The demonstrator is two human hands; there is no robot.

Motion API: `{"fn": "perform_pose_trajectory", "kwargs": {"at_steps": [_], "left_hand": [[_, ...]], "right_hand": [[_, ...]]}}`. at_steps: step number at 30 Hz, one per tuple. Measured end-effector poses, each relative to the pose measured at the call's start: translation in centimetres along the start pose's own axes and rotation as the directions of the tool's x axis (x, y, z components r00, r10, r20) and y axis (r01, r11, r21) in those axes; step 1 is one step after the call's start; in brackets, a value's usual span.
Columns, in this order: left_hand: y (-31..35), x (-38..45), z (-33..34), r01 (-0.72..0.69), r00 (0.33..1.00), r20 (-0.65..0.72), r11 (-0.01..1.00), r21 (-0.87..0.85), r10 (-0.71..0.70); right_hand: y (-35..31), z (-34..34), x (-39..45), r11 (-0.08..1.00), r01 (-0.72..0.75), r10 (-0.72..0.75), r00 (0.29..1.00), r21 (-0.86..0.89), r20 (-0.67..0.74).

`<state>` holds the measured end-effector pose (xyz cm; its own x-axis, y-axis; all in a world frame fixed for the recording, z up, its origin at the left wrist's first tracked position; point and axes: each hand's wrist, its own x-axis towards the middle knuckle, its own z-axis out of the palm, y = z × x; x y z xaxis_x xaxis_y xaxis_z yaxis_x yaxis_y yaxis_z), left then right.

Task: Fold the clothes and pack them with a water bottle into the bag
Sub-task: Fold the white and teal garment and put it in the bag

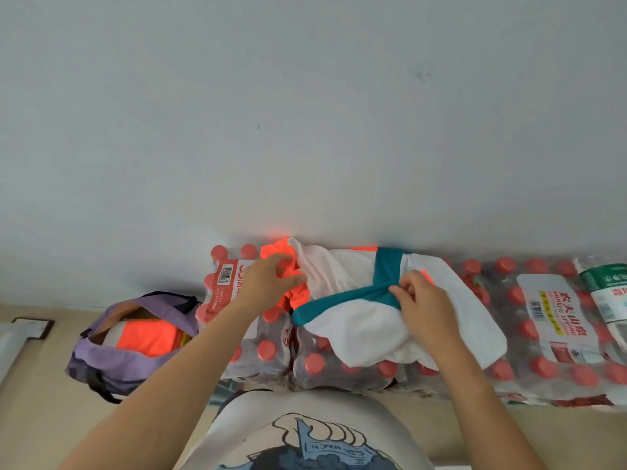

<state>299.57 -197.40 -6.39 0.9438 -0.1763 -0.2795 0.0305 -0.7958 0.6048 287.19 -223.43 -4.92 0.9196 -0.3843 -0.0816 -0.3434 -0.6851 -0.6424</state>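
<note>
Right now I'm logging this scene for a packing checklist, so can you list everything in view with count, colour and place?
Garment: one, white with teal band and orange parts, spread on top of the bottle packs, centre.
Bag: one, purple with black straps, open, on the floor at left; an orange and white item lies inside.
Shrink-wrapped bottle packs: several, exact count unclear, clear wrap with red caps, in a row along the wall.
Green-labelled bottle: one, clear, far right on the packs.
Wall: pale grey, behind the packs.
Floor: beige.
Shirt worn by the person: white with a blue print, bottom centre.
Left hand: grips the orange part.
Right hand: pinches the teal band.
</note>
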Motion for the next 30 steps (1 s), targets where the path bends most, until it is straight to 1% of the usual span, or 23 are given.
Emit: {"fn": "perform_pose_trajectory", "kwargs": {"at_steps": [1, 3, 5, 6, 7, 9, 10, 12, 13, 14, 15, 17, 18, 19, 20, 21, 22, 23, 24, 25, 27, 29, 30], "left_hand": [[0.1, -0.1, 0.1, -0.018, 1.0, -0.002, 0.999, 0.037, 0.018], [0.7, -0.6, -0.2, -0.034, 0.999, 0.012, 0.999, -0.017, 0.034], [1.3, -1.5, -1.1, -0.068, 0.997, 0.03, 0.983, -0.169, 0.074], [2.0, -2.2, -1.9, -0.089, 0.994, 0.039, 0.955, -0.282, 0.104], [2.8, -3.0, -2.8, -0.104, 0.988, 0.062, 0.911, -0.398, 0.14], [5.1, -4.8, -4.9, -0.131, 0.961, 0.12, 0.791, -0.598, 0.25], [6.4, -5.6, -5.9, -0.154, 0.939, 0.134, 0.736, -0.659, 0.317], [8.7, -6.8, -7.5, -0.214, 0.89, 0.134, 0.657, -0.723, 0.436], [9.5, -7.0, -8.0, -0.248, 0.875, 0.119, 0.646, -0.722, 0.47], [10.1, -7.0, -8.2, -0.29, 0.875, 0.086, 0.659, -0.694, 0.476], [10.4, -6.8, -8.3, -0.319, 0.889, 0.041, 0.68, -0.66, 0.456], [10.1, -6.3, -8.0, -0.291, 0.933, -0.027, 0.71, -0.641, 0.358], [9.6, -6.0, -7.8, -0.262, 0.945, -0.023, 0.714, -0.649, 0.326], [8.8, -5.8, -7.5, -0.223, 0.942, 0.043, 0.718, -0.66, 0.332], [8.0, -5.6, -7.1, -0.171, 0.915, 0.168, 0.73, -0.662, 0.367], [7.2, -5.8, -6.5, -0.107, 0.86, 0.319, 0.751, -0.651, 0.399], [6.7, -6.1, -5.9, -0.056, 0.793, 0.451, 0.786, -0.616, 0.41], [6.4, -6.6, -5.3, -0.016, 0.741, 0.542, 0.817, -0.576, 0.396], [6.2, -6.8, -4.5, 0.013, 0.716, 0.591, 0.839, -0.544, 0.372], [6.0, -6.8, -3.7, 0.024, 0.723, 0.599, 0.855, -0.518, 0.343], [6.1, -6.9, -2.8, 0.007, 0.777, 0.539, 0.854, -0.521, 0.323], [7.2, -7.1, -3.4, 0.003, 0.835, 0.44, 0.799, -0.602, 0.329], [8.0, -7.2, -3.9, 0.033, 0.864, 0.398, 0.754, -0.656, 0.309]], "right_hand": [[0.2, -0.7, -0.1, 0.999, -0.034, 0.035, 0.997, 0.016, -0.07], [0.2, -1.6, -0.3, 0.995, -0.063, 0.074, 0.984, 0.076, -0.161], [-0.5, -2.1, -0.7, 0.99, -0.035, 0.065, 0.974, 0.138, -0.217], [-1.2, -2.2, -0.9, 0.983, -0.012, 0.052, 0.975, 0.184, -0.214], [-2.4, -2.5, -1.2, 0.973, 0.013, 0.029, 0.983, 0.229, -0.179], [-5.2, -2.7, -1.8, 0.933, 0.088, -0.089, 0.996, 0.349, -0.011], [-6.8, -2.8, -2.0, 0.901, 0.119, -0.179, 0.978, 0.416, 0.108], [-9.4, -2.5, -2.3, 0.87, 0.139, -0.314, 0.896, 0.474, 0.314], [-10.7, -2.5, -2.4, 0.863, 0.132, -0.347, 0.856, 0.487, 0.383], [-11.5, -2.3, -2.4, 0.854, 0.122, -0.366, 0.832, 0.505, 0.418], [-12.1, -2.4, -2.3, 0.838, 0.1, -0.374, 0.821, 0.536, 0.431], [-12.2, -2.2, -1.9, 0.817, 0.111, -0.385, 0.835, 0.566, 0.393], [-11.9, -2.1, -1.8, 0.798, 0.085, -0.37, 0.851, 0.596, 0.374], [-11.8, -2.3, -1.6, 0.779, 0.037, -0.325, 0.877, 0.626, 0.353], [-11.4, -2.2, -1.3, 0.751, -0.027, -0.258, 0.908, 0.66, 0.33], [-11.1, -2.4, -1.0, 0.704, -0.115, -0.159, 0.936, 0.701, 0.313], [-10.7, -2.5, -0.6, 0.627, -0.181, -0.063, 0.958, 0.758, 0.281], [-10.4, -2.8, -0.2, 0.549, -0.233, 0.035, 0.966, 0.802, 0.257], [-9.7, -3.1, 0.2, 0.5, -0.249, 0.095, 0.968, 0.83, 0.233], [-9.0, -3.4, 0.6, 0.472, -0.264, 0.156, 0.964, 0.841, 0.215], [-7.6, -4.1, 0.9, 0.458, -0.255, 0.209, 0.962, 0.852, 0.176], [-6.6, -4.6, 0.8, 0.526, -0.226, 0.18, 0.972, 0.82, 0.152], [-6.4, -4.8, 0.7, 0.552, -0.216, 0.153, 0.976, 0.806, 0.156]]}}
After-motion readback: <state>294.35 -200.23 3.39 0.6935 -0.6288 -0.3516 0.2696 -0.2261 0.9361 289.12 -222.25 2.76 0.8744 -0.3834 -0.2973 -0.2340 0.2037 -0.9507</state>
